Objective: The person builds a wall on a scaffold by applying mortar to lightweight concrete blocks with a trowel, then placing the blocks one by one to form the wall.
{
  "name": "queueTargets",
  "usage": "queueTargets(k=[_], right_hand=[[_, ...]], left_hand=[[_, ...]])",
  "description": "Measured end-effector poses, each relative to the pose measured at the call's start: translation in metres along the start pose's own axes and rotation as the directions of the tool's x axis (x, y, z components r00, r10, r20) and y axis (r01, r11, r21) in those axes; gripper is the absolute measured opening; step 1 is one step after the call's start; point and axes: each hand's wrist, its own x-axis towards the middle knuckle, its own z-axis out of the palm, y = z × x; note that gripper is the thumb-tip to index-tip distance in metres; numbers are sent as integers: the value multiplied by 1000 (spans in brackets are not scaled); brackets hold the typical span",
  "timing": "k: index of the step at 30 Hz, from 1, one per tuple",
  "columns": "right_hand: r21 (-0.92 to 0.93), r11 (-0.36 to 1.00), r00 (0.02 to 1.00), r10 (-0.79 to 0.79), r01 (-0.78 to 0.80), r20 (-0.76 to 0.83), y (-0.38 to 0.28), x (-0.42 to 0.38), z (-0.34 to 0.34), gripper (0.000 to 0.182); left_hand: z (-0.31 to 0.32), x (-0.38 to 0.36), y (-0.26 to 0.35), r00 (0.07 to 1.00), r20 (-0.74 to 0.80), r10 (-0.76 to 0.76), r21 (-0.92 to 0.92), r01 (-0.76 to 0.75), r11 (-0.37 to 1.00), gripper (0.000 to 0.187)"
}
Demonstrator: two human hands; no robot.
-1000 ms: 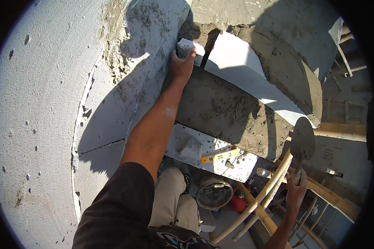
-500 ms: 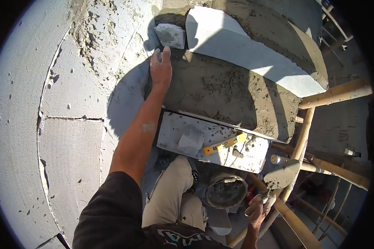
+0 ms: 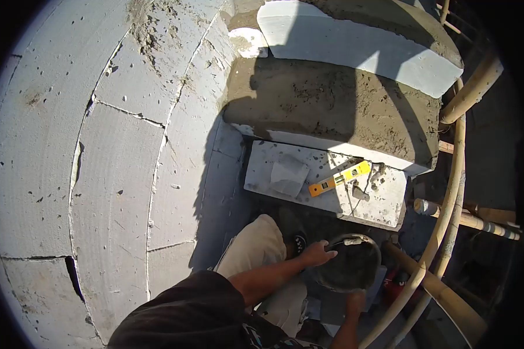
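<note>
In the lower middle stands a round, mortar-smeared bucket [image 3: 379, 256], its inside dark. My left hand [image 3: 317, 255] is at its left rim, fingers curled on the edge and thumb reaching over it. At the near rim, in shade, is my right hand [image 3: 355, 302], fingers closed; what they hold is hidden. The trowel seen earlier in this hand cannot be made out now. A small white block [image 3: 247, 42] sits against the wall at the top, beside a long pale block [image 3: 355, 46] bedded in mortar [image 3: 308, 104].
A yellow spirit level [image 3: 339, 178] and a loose block piece [image 3: 289, 174] lie on a mortar-spotted white block [image 3: 262, 157] just beyond the bucket. The block wall [image 3: 122, 157] curves along the left. Bamboo poles [image 3: 448, 209] stand close on the right.
My left hand has left the small block at the top and come down to the bucket. My right hand has moved inward to the bucket's near rim. The view has shifted.
</note>
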Motion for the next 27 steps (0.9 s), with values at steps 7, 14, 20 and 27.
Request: queueTargets(k=[7, 14, 20, 27], right_hand=[[173, 944, 943, 241, -282, 228, -103, 46, -27, 24], [114, 990, 979, -100, 80, 177, -64, 19, 1, 24], [652, -196, 637, 140, -732, 758, -106, 49, -21, 38], [715, 264, 762, 219, -647, 609, -73, -4, -16, 34]], left_hand=[[64, 71, -59, 989, -145, -26, -38, 21, 999, 80], [61, 74, -70, 990, -137, 36, -85, -48, 995, 79], [66, 79, -73, 971, -218, 100, -222, -149, 964, 57], [39, 65, -58, 998, -25, 63, -206, -67, 976, 61]])
